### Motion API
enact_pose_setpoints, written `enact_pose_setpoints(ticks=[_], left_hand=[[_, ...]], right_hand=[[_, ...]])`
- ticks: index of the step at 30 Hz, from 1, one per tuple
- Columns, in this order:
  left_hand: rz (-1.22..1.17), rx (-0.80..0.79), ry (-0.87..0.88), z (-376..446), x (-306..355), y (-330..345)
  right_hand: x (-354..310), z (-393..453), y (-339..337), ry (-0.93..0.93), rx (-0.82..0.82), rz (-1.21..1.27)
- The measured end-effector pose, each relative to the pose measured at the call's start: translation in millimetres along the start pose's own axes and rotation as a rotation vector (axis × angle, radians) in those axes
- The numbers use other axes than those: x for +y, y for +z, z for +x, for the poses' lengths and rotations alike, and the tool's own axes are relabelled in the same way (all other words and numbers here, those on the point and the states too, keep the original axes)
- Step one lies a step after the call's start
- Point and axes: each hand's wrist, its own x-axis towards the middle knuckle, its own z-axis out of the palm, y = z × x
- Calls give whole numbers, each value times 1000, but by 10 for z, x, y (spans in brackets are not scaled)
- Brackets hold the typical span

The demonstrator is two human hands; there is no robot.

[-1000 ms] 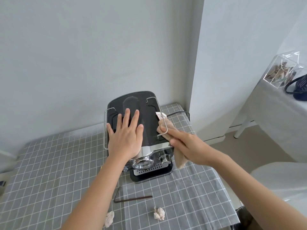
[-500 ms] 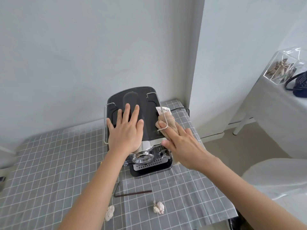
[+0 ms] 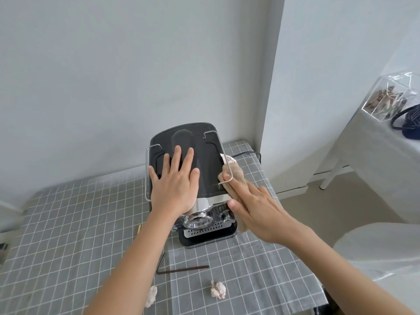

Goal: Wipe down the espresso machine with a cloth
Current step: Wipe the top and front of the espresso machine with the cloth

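Observation:
A black espresso machine [image 3: 205,155] with a chrome front and wire rails stands at the back of the table, near the wall corner. My left hand [image 3: 173,183] lies flat on its top, fingers spread, holding nothing. My right hand [image 3: 254,208] presses a beige cloth [image 3: 236,173] against the machine's right side, fingers stretched along it. Part of the cloth hangs below my palm beside the drip tray [image 3: 204,233].
A grey checked tablecloth [image 3: 68,223] covers the table. A dark L-shaped rod [image 3: 181,269] and two crumpled paper balls [image 3: 218,289] [image 3: 151,298] lie in front of the machine. A power cord [image 3: 250,153] runs behind. At right stands a second table with a clear box [image 3: 391,98].
My right hand has slid the cloth along the machine's right side, with the fingers reaching further back. My left hand has stayed flat on top. The camera has shifted slightly.

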Motion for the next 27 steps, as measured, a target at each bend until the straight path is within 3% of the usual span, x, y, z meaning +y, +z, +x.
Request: enact_pose_setpoints(ticks=[6,11,17,20,23,27], left_hand=[[-5,-1,-4,46,-2,2],[-6,-6,1,0,-5,-15],[-94,-134,22,75,-64,-164],[-129,-98,25,118,-248,-269],[21,-6,44,19,-352,-192],[65,73,71,-31,-382,-112]], right_hand=[[-3,202,-91,-6,36,-35],[-100,-76,-34,51,63,147],[71,-591,-109,201,399,262],[-193,-646,-251,42,604,204],[-495,-307,-229,-68,510,-97],[-645,42,61,-12,308,-344]])
